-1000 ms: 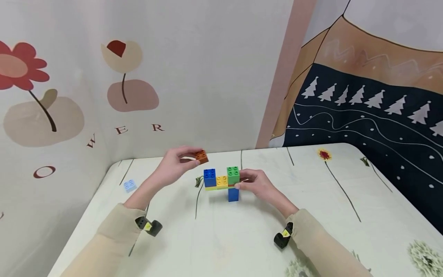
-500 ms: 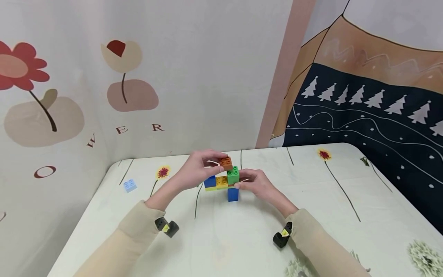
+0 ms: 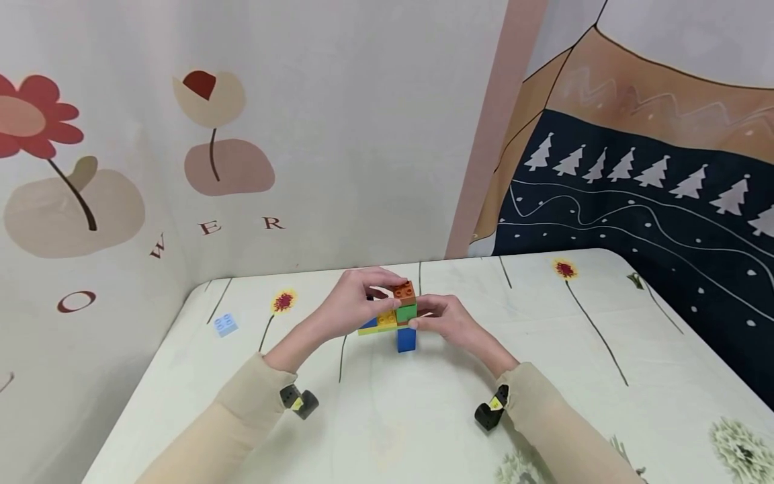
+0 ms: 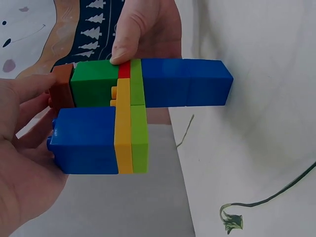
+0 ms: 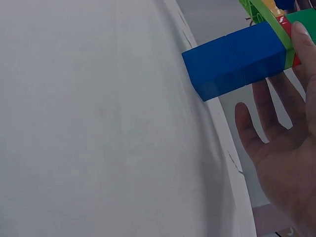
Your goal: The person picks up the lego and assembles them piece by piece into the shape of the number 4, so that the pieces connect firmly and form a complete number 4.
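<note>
My left hand [image 3: 351,306] pinches an orange-brown toy brick [image 3: 404,293] between thumb and fingers. The brick sits against the studded end of a green brick [image 4: 96,84]; whether it is fully pressed on, I cannot tell. Fingers and thumb of my right hand [image 3: 447,319] grip the brick structure at the green brick and a thin red layer [image 4: 124,69]. Below are a lime plate [image 4: 139,140] and a column of two blue bricks [image 4: 187,83]. A yellow piece [image 4: 123,133] and another blue brick [image 4: 86,140] form the other end, partly behind my left hand in the head view.
A loose light blue brick [image 3: 226,325] lies on the left of the table, which has a white flower-patterned cloth [image 3: 387,417]. A printed curtain [image 3: 363,134] hangs right behind the back edge.
My left hand has moved right with the orange-brown brick, from left of the structure to the top of the green brick. My right hand has stayed in place, gripping the structure.
</note>
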A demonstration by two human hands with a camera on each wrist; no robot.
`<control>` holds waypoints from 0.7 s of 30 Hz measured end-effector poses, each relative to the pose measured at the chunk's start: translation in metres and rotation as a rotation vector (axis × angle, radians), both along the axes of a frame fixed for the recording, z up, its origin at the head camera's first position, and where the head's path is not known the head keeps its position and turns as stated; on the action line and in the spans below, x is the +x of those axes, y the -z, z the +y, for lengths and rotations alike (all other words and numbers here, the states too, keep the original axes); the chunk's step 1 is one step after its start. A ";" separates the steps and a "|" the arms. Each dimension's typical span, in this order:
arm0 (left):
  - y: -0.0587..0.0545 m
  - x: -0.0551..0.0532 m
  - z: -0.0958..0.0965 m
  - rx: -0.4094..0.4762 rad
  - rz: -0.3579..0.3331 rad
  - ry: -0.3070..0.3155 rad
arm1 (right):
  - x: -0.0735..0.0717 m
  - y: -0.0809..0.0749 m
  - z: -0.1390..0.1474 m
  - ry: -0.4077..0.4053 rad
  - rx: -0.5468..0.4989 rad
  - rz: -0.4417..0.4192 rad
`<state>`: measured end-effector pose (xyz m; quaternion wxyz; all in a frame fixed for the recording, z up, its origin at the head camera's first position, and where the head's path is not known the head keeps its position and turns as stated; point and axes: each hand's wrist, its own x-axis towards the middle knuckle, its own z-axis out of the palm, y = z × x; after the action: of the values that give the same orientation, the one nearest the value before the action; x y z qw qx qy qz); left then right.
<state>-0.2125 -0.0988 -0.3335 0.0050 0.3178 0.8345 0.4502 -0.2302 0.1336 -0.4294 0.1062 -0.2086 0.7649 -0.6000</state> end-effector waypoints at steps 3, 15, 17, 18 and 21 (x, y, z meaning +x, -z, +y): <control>0.001 0.000 0.001 0.010 -0.007 -0.022 | 0.000 0.000 0.000 -0.002 0.001 0.002; 0.011 -0.003 0.004 0.056 0.040 -0.029 | 0.002 0.002 0.000 0.028 0.013 0.001; 0.012 -0.004 0.004 0.058 0.044 -0.023 | 0.002 0.002 0.000 0.030 0.009 0.003; 0.012 -0.004 0.004 0.059 0.045 -0.021 | 0.003 0.002 0.000 0.030 0.006 0.003; 0.012 -0.005 0.003 0.060 0.043 -0.018 | 0.003 0.002 -0.001 0.023 0.003 0.012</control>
<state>-0.2173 -0.0959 -0.3456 -0.0266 0.3198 0.8233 0.4682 -0.2267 0.1329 -0.4314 0.0950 -0.2030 0.7687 -0.5990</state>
